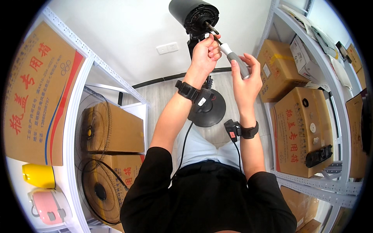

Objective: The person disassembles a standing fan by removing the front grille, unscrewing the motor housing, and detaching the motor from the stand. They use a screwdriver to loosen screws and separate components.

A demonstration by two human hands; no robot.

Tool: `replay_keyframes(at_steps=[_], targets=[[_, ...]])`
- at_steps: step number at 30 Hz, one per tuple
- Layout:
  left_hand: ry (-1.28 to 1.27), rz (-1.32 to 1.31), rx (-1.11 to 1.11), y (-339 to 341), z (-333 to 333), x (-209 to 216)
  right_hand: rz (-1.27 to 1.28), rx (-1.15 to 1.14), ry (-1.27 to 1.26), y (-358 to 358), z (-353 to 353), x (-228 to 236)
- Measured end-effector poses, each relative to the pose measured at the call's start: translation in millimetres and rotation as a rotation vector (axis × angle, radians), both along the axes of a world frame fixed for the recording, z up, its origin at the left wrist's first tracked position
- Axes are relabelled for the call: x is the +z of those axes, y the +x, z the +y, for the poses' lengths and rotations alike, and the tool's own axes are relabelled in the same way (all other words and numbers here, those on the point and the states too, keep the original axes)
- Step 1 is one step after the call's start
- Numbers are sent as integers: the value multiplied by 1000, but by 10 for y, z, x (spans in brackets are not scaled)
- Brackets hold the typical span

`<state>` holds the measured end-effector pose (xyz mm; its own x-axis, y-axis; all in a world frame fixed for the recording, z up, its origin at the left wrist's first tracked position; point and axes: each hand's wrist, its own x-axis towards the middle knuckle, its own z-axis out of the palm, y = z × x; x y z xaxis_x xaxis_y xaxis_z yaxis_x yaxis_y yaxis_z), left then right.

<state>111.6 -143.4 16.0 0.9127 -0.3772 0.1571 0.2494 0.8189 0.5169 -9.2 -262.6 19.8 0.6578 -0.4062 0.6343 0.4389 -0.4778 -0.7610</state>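
Note:
A black fan motor housing (182, 13) stands in front of me without its cage, a metal shaft (211, 28) sticking out of its face. Below, its round black base (213, 110) rests on the floor. My right hand (250, 83) holds a screwdriver (239, 65) by its grey handle; the white collar and shaft point up and left toward the housing. My left hand (204, 56) is closed just under the housing, its fingertips beside the screwdriver's shaft. What those fingers grip is hidden. The screwdriver's tip is hard to make out.
Two wire fan grilles (93, 120) lean by cardboard boxes (128, 132) on the left shelf. On a right-hand carton (285, 136) lie a black plastic part (318, 156), a black ring (305, 102) and a white disc (312, 127). Cables hang from my wrist devices.

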Motion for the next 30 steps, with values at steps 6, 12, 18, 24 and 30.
replay_keyframes(at_steps=[6,12,18,24,30], targets=[[-36,2,-74,97,106,-5,-307,-73,-316,32,-15,-44],[-34,11,22,251,164,-78,-337,-81,-330,-23,-30,-64],[-59,-15,51,260,140,-44,-317,-77,-288,-80,-96,-71],[16,19,176,287,53,-20,-294,-48,-262,-119,-120,-88],[77,32,199,168,26,-122,-200,17,-72,-171,-212,-164]])
